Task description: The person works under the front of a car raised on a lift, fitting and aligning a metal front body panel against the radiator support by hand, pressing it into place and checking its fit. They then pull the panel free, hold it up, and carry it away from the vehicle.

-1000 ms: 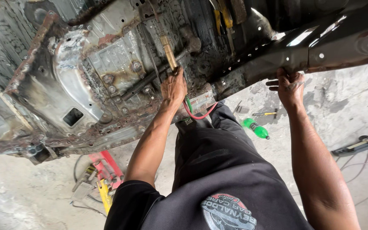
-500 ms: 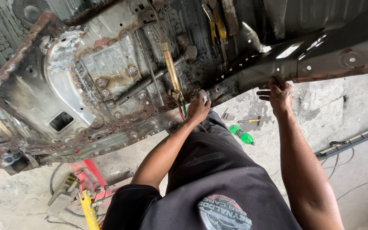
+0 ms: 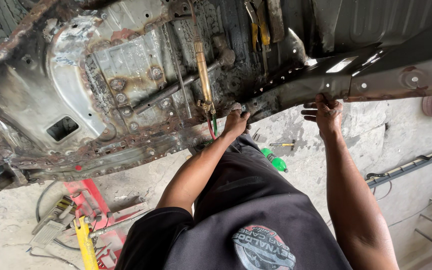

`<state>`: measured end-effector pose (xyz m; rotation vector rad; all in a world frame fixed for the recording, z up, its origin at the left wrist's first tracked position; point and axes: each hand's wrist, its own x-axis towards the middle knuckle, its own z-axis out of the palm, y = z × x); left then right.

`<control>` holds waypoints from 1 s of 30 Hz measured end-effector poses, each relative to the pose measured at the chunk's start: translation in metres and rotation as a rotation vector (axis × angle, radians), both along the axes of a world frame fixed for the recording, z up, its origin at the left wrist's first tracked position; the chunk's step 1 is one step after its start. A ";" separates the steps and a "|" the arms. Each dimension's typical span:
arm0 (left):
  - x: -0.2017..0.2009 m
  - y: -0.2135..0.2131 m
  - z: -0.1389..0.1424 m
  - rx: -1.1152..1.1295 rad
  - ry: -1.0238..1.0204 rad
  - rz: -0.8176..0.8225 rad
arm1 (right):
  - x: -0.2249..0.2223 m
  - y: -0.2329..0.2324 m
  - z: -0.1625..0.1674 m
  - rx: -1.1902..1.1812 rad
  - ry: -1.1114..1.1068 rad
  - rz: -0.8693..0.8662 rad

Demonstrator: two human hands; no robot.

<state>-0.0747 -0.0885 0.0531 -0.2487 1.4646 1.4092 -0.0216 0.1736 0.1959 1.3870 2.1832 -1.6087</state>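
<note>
Since the earlier frame both hands have slid lower and to the right along the edge of the rusty car underbody [image 3: 126, 90], and the brass torch [image 3: 203, 75] now lies wholly clear above the knuckles. Left hand [image 3: 236, 122] is curled at the lip of the burnt floor pan, just beside the torch's base where red and green hoses [image 3: 211, 127] hang down; whether the fingers pinch anything I cannot tell. Right hand [image 3: 326, 112] presses up with fingers closed over the lower edge of the dark sill beam [image 3: 376, 75], to the right. That sheet steel looks stiff, heavy and sharp-edged, flaky with rust and weld scars, best gripped along folded flanges. Slim, smooth and rigid, the torch suits a hold at its knurled middle. Far below lie a green bottle [image 3: 274, 161] and a red jack [image 3: 88, 205] on concrete.
</note>
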 end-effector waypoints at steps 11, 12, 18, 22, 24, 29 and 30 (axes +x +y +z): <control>0.001 0.000 -0.004 -0.021 0.118 -0.060 | -0.004 -0.004 0.003 0.023 -0.025 0.010; 0.000 0.000 -0.004 -0.016 0.136 -0.075 | -0.004 -0.004 0.004 0.032 -0.029 0.016; -0.002 -0.001 -0.004 -0.011 0.139 -0.104 | -0.004 -0.006 0.006 0.040 -0.032 0.023; -0.003 -0.004 -0.004 0.027 0.125 -0.124 | -0.005 -0.007 0.009 0.035 -0.029 0.025; -0.004 -0.004 -0.004 0.039 0.118 -0.144 | -0.005 -0.008 0.010 0.044 -0.022 0.033; -0.005 -0.005 -0.003 0.060 0.160 -0.132 | -0.005 -0.009 0.010 0.053 -0.028 0.032; -0.005 -0.005 -0.003 0.067 0.169 -0.127 | -0.005 -0.009 0.009 0.053 -0.030 0.028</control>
